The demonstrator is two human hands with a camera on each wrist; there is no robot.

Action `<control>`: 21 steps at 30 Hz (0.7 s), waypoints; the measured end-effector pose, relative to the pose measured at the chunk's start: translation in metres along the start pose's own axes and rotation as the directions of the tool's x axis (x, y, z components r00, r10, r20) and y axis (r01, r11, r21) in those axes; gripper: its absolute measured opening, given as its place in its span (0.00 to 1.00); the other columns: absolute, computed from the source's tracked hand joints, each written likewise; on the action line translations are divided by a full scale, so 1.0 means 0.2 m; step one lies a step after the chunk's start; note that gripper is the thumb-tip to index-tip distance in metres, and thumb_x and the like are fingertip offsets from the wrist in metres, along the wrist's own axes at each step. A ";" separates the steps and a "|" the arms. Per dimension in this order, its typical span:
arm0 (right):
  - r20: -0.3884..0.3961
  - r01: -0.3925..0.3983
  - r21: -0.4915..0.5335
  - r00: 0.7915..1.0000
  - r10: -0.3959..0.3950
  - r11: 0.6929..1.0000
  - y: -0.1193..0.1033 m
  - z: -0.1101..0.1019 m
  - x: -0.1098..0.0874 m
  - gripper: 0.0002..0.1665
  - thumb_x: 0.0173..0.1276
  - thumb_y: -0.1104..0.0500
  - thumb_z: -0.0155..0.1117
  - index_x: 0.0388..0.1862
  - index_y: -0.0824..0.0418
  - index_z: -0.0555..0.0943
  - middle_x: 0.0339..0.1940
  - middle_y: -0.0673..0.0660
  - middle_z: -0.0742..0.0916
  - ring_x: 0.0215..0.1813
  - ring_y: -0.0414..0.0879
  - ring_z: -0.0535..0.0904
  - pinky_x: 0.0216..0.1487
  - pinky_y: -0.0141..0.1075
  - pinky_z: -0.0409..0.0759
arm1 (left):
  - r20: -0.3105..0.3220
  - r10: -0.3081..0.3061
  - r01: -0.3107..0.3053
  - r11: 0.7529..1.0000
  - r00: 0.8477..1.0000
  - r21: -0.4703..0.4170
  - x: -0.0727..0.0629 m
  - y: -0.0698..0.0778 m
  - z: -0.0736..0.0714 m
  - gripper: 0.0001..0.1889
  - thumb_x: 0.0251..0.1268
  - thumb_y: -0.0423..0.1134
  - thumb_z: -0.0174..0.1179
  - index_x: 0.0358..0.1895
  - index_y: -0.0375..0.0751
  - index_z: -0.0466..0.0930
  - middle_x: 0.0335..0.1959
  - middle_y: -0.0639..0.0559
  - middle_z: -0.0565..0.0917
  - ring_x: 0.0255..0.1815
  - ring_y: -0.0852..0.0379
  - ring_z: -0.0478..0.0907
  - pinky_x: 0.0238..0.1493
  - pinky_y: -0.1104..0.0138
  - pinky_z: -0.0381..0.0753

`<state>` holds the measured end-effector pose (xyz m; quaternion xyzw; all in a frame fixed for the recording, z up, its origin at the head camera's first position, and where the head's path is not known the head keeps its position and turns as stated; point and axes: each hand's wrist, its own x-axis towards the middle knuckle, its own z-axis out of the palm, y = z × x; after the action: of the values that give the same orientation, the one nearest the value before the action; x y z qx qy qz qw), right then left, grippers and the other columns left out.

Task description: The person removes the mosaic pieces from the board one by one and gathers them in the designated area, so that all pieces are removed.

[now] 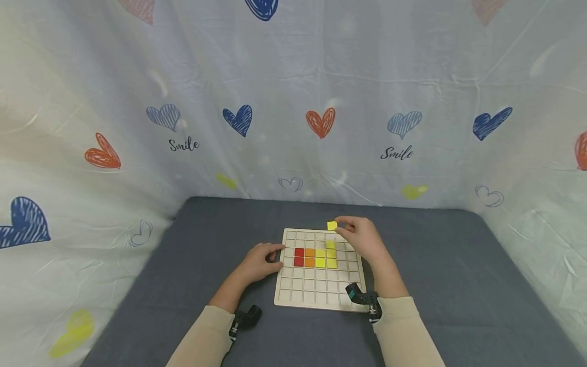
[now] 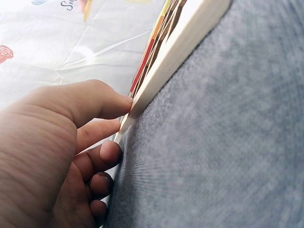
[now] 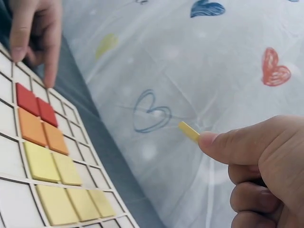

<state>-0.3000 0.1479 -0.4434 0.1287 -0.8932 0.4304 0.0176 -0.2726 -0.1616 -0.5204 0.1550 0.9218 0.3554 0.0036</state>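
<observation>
A square yellow tile [image 1: 332,225] is pinched between the thumb and forefinger of my right hand [image 1: 364,238], held over the far edge of a pale wooden grid board [image 1: 284,295]. In the right wrist view this tile [image 3: 189,131] shows edge-on, its near end hidden by the thumb. My left hand [image 1: 257,263] rests at the board's left edge, thumb and forefinger spread apart with their tips against the rim [image 2: 156,78]. In the grid lie two red tiles [image 1: 299,252], two orange tiles [image 1: 310,262] and several yellow tiles [image 1: 331,263], the rightmost yellow column three high.
Dark grey cloth covers the table [image 1: 440,265] around the board. Behind and at the sides hangs a white curtain [image 1: 275,66] printed with hearts. Each wrist wears a black camera band, the right one [image 1: 362,295] hanging over the board's near right corner.
</observation>
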 end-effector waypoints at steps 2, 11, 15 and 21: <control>-0.002 -0.001 0.015 1.000 0.001 1.000 0.00 -0.03 0.00 0.21 0.76 0.57 0.66 0.65 0.59 0.83 0.19 0.48 0.65 0.20 0.44 0.56 0.25 0.39 0.64 | -0.002 0.000 0.000 1.000 1.000 -0.001 0.00 0.00 0.00 0.25 0.64 0.39 0.70 0.65 0.42 0.82 0.26 0.57 0.71 0.33 0.57 0.65 0.39 0.60 0.65; -0.020 -0.023 0.058 1.000 0.024 0.998 0.04 -0.15 -0.03 0.23 0.77 0.55 0.64 0.68 0.59 0.80 0.18 0.48 0.57 0.15 0.43 0.52 0.19 0.38 0.62 | -0.002 0.005 -0.005 1.000 1.000 0.006 0.00 -0.01 0.00 0.25 0.64 0.39 0.70 0.65 0.42 0.82 0.26 0.57 0.71 0.32 0.57 0.65 0.40 0.59 0.65; -0.042 -0.035 0.067 0.998 0.038 0.997 0.06 -0.20 -0.05 0.23 0.77 0.55 0.64 0.68 0.59 0.80 0.18 0.48 0.58 0.15 0.43 0.53 0.18 0.38 0.62 | -0.003 0.008 -0.008 1.000 1.000 0.004 0.00 -0.01 0.00 0.25 0.64 0.39 0.70 0.65 0.42 0.82 0.26 0.57 0.71 0.32 0.57 0.65 0.40 0.59 0.65; -0.068 -0.038 0.046 0.997 0.041 0.998 0.11 -0.28 -0.07 0.24 0.77 0.53 0.65 0.67 0.61 0.81 0.19 0.49 0.59 0.18 0.44 0.54 0.21 0.39 0.62 | -0.005 0.009 -0.009 1.000 1.000 0.004 0.00 0.00 0.00 0.25 0.64 0.39 0.70 0.65 0.41 0.82 0.26 0.57 0.71 0.33 0.57 0.65 0.40 0.59 0.65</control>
<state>-0.2957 0.2081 -0.4278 0.0963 -0.8847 0.4546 0.0370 -0.2726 -0.1621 -0.5213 0.1581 0.9219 0.3538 -0.0007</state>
